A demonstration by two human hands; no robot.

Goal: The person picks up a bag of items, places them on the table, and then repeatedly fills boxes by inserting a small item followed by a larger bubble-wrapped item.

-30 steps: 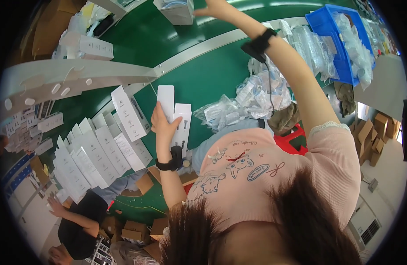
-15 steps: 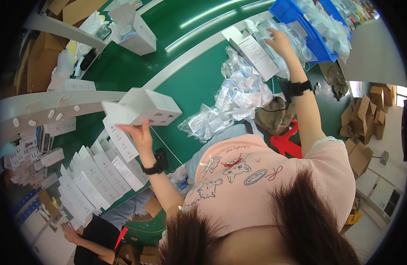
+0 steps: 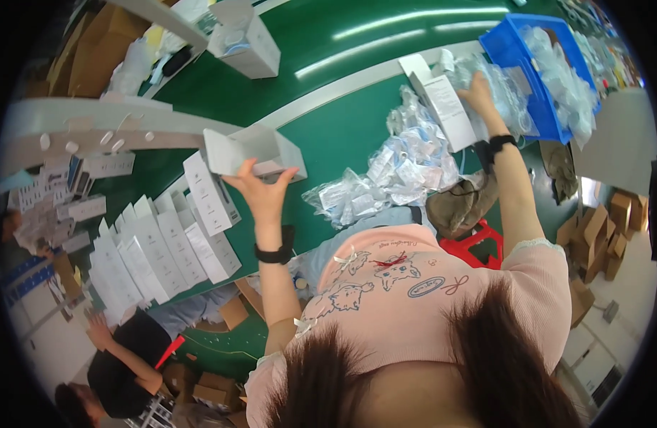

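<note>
My left hand (image 3: 263, 196) is at the open side of a white carton (image 3: 282, 153), thumb and fingers spread apart. Its fingertips overlap the carton's near edge; whether they touch it is unclear. At the far right my right hand (image 3: 478, 98) reaches over clear plastic bags (image 3: 503, 85) with pale coiled contents. Its fingers look apart, and nothing shows gripped in them. Beside it a tall white carton (image 3: 450, 110) with an open flap lies tilted against a pile of small clear packets (image 3: 407, 157) with white and blue contents.
Several upright white cartons (image 3: 157, 250) stand in rows at the left. A blue bin (image 3: 549, 128) with plastic bags stands at the far right. Another open carton (image 3: 253, 53) sits beyond the grey rail (image 3: 328, 100). Another person's hand (image 3: 100, 332) is at the lower left.
The carton by my left hand has turned, its open side now toward me, and my left fingers have spread. My right hand remains over the plastic bags. The whole view has shifted.
</note>
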